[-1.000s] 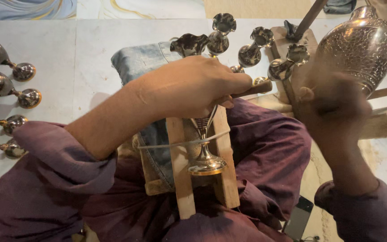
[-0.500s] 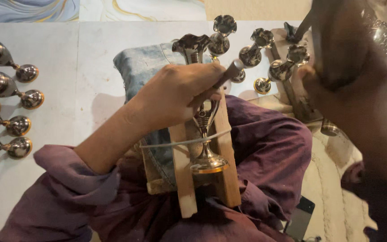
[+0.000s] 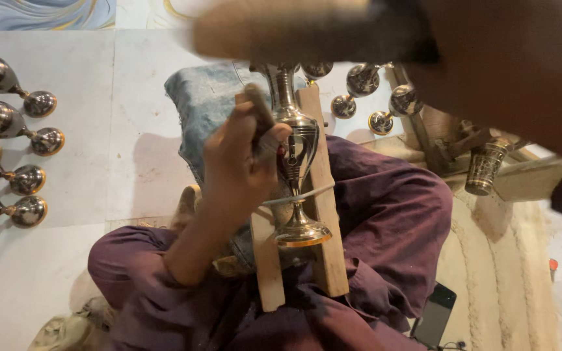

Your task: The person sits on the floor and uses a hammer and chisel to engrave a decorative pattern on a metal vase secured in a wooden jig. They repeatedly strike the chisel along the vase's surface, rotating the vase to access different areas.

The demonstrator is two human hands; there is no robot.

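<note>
Two wooden slats (image 3: pixel 323 195) cradle a brass vase (image 3: pixel 296 162) on the lap, where the left hand (image 3: pixel 239 162) pinches a dark chisel (image 3: pixel 261 120) against its body. Right hand (image 3: pixel 508 65) – blurred, close overhead – clenches a wooden handle (image 3: pixel 281 29); silver goblets (image 3: pixel 8 123) line the white floor left.

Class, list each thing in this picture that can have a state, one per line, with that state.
Engraved silver metal vase: lying on wooden slats, tied down by a cord.
Left hand: gripping a thin dark chisel against the vase.
Right hand: raised, blurred.
Small engraved metal cup: standing upright.
</note>
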